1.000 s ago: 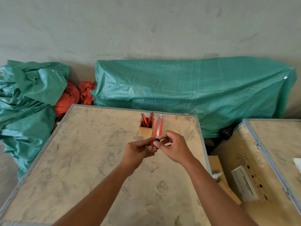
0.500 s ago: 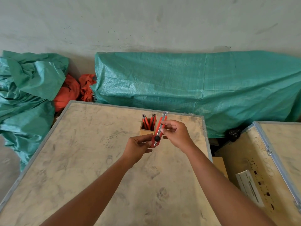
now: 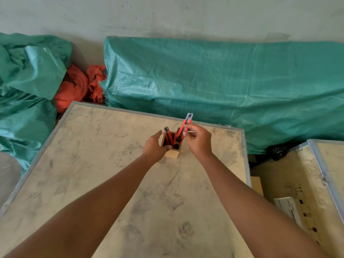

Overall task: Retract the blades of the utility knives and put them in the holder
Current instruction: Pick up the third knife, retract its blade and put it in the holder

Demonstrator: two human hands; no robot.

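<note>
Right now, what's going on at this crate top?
A person is putting a red utility knife into a small wooden holder that stands on a dusty wooden crate top. The right hand pinches the knife, tilted, with its lower end at the holder's opening. The left hand steadies the holder from its left side. Other red knives already stand inside. No blade shows at the held knife's upper end. Green tarps lie behind.

Storeroom: plywood crates [image 3: 204, 192], tarpaulin-covered goods [image 3: 223, 81]

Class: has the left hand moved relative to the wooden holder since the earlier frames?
Yes. The left hand has gone forward from the knife to the holder, now gripping its left side.
</note>
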